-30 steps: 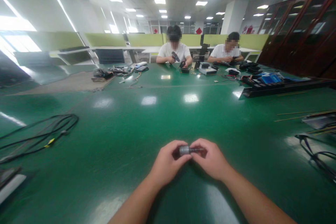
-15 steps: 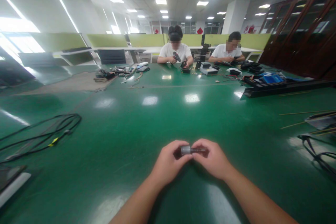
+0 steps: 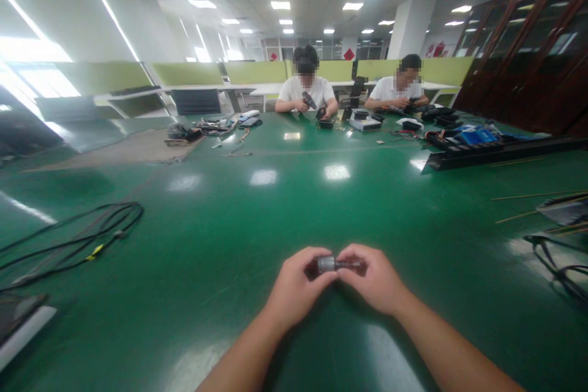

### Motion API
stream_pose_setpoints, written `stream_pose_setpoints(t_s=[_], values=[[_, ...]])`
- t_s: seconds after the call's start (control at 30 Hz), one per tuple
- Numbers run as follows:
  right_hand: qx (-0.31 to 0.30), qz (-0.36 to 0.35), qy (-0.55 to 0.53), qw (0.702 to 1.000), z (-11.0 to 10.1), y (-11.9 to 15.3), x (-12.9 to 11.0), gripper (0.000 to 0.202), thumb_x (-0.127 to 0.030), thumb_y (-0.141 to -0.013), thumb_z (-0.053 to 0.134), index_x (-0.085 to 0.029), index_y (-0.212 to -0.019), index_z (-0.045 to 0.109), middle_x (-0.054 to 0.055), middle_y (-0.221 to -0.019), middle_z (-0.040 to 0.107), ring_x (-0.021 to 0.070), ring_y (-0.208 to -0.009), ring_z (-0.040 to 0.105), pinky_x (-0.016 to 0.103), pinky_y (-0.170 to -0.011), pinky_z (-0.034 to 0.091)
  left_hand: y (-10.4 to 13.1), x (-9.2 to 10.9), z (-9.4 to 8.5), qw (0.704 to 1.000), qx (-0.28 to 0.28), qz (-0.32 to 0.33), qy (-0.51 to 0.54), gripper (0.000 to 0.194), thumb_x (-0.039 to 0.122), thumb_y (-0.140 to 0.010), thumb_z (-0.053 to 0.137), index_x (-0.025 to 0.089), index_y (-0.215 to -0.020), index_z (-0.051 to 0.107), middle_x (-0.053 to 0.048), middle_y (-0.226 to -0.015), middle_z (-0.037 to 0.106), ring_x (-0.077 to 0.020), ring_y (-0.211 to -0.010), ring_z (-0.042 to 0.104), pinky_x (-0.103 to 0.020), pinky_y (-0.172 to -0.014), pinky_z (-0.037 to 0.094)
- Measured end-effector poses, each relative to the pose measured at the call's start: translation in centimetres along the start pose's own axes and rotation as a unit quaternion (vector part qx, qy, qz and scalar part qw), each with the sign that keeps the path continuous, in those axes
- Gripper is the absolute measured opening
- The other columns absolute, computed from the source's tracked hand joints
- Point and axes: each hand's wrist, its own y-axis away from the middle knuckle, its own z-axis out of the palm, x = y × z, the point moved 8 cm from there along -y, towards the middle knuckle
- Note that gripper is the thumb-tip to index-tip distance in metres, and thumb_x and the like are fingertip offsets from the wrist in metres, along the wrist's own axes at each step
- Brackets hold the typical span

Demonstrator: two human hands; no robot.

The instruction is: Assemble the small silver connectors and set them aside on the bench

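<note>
One dark object with a pale edge [image 3: 30,335] lies on our green desk [image 3: 229,214], far to the left of the metal cylinder [image 3: 326,264] and somewhat nearer to us; what this object is, we cannot tell. On the same left side, a little farther from us than the cylinder, we find a black cable [image 3: 133,204], loosely coiled, which carries a yellow tag [image 3: 95,252]. Well beyond the cylinder, and toward its left, we see a pile of mixed parts [image 3: 218,126].

Next comes our left hand [image 3: 294,285], directly at the left end of the cylinder: its grip is closed, and the cylinder is held between the thumb and the fingers. Far beyond the cylinder, almost straight ahead, one person in a white shirt [image 3: 305,95] holds a drill-like tool [image 3: 309,100].

From the right end of the cylinder, a thin dark rod [image 3: 349,264] points to the right. Around it our right hand [image 3: 372,278] makes its grip, with thumb and finger meeting the rod just beside the cylinder.

Far beyond the cylinder and to its right, we notice a second person [image 3: 392,89], then a blue item [image 3: 480,135] beside a long black bar [image 3: 505,153]. Last, well to the right of the cylinder, lies a dark cable [image 3: 567,268].
</note>
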Motion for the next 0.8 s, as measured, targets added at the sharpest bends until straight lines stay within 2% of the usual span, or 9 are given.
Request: stream_pose_setpoints(t_s=[0.8], values=[[-0.007, 0.022, -0.018, 1.0, -0.15, -0.04, 0.2, 0.008, -0.022, -0.08, 0.068, -0.018, -0.086, 0.072, 0.004, -0.084, 0.074, 0.0196, -0.078, 0.068, 0.029, -0.072, 0.052, 0.13, 0.42, -0.51, 1.0, 0.022, 0.013, -0.002, 0.025, 0.027, -0.077, 0.077, 0.023, -0.101, 0.073, -0.004, -0.097, 0.072, -0.0196, -0.085, 0.065, -0.03, -0.077, 0.051]])
